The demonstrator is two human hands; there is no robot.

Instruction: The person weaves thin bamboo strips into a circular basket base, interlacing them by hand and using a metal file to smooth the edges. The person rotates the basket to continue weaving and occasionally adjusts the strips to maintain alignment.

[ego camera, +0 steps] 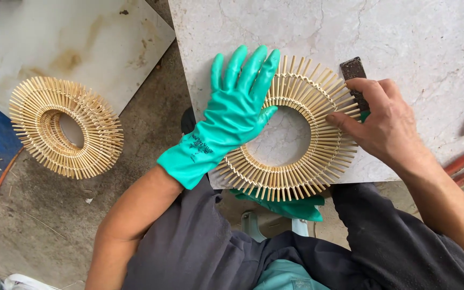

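Teal glove, pale straw-yellow ring, veined cream slab

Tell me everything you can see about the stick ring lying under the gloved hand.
The stick ring is a flat wreath of pale, bamboo-like sticks fanned outward around an open round centre, bound by woven strands. It lies flat on the marble slab, its near edge overhanging. The gloved left hand presses its left side; the bare right hand touches its right edge.

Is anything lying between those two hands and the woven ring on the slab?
Nothing visible does. The gloved left hand presses flat on the woven ring, and the bare right hand, holding a dark tool, touches its right edge.
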